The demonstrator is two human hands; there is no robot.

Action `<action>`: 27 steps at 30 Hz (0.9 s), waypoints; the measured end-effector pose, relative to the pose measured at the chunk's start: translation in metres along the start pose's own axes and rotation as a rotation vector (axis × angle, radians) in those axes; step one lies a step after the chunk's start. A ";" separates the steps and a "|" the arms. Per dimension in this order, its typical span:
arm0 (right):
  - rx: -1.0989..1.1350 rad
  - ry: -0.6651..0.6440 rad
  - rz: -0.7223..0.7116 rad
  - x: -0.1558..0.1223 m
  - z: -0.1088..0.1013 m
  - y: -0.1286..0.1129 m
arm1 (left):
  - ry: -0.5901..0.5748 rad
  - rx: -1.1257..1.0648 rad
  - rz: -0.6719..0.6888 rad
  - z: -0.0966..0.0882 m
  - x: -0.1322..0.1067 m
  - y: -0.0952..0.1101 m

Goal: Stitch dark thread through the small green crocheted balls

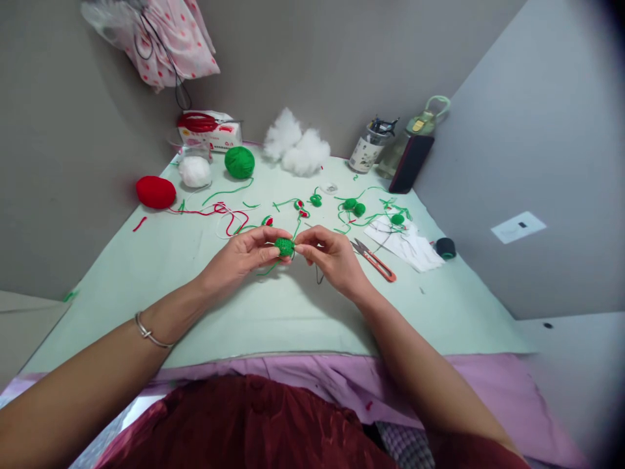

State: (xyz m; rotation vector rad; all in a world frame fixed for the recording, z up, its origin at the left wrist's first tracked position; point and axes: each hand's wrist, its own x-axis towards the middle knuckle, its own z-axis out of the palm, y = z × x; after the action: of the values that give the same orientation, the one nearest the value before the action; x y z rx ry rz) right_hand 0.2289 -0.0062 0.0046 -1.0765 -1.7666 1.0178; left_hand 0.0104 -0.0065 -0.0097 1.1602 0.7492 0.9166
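A small green crocheted piece point(284, 247) is pinched between the thumb and fingers of my left hand point(251, 251), above the front middle of the table. My right hand point(329, 255) is closed at the piece's right edge, its thumb and forefinger pressed together; whatever they pinch is too small to make out. A dark thread point(319, 277) hangs in a loop below the right hand. Green yarn tails trail from the piece. Just right of that hand lie orange-handled thread snips point(375, 260). Beyond my hands are small red-and-green crocheted bits point(301, 209) and green ones point(354, 207).
Red point(155, 192), white point(194, 171) and green yarn balls point(239, 162) stand at the back left, near a box point(224, 137) with red-handled scissors. White stuffing point(305, 153) lies at the back. A pen cup point(365, 153), bottle point(393, 156) and phone point(411, 164) stand back right.
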 end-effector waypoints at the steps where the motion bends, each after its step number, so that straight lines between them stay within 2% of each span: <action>1: -0.018 0.024 0.002 -0.001 0.002 0.000 | 0.009 0.017 0.009 0.001 0.000 0.000; 4: -0.150 0.081 -0.110 -0.008 0.011 -0.003 | 0.033 0.064 0.046 0.004 0.001 0.002; 8: -0.430 0.069 -0.335 -0.016 0.018 -0.013 | 0.107 0.083 0.102 0.008 0.001 0.005; 15: -0.997 -0.065 -0.439 -0.015 0.015 -0.013 | 0.130 0.156 0.094 0.013 -0.002 0.004; 18: -1.067 0.054 -0.523 -0.014 0.018 -0.011 | 0.149 0.186 0.120 0.016 -0.002 0.005; 20: -0.948 0.163 -0.598 -0.016 0.021 -0.018 | 0.166 0.230 0.161 0.016 -0.001 0.005; 22: -0.681 0.181 -0.579 -0.019 0.022 -0.032 | 0.177 0.289 0.171 0.014 0.000 0.005; 25: -0.093 0.067 -0.325 -0.026 0.005 -0.065 | 0.202 0.386 0.147 0.006 0.002 0.003; 27: 0.224 0.018 -0.162 -0.031 -0.021 -0.087 | 0.247 0.467 0.176 -0.002 0.003 0.003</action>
State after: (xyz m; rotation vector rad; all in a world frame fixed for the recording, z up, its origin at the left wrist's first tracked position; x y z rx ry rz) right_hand 0.2343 -0.0573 0.0840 -0.7883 -1.6511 1.0729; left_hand 0.0093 -0.0024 -0.0076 1.5570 1.1149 1.0768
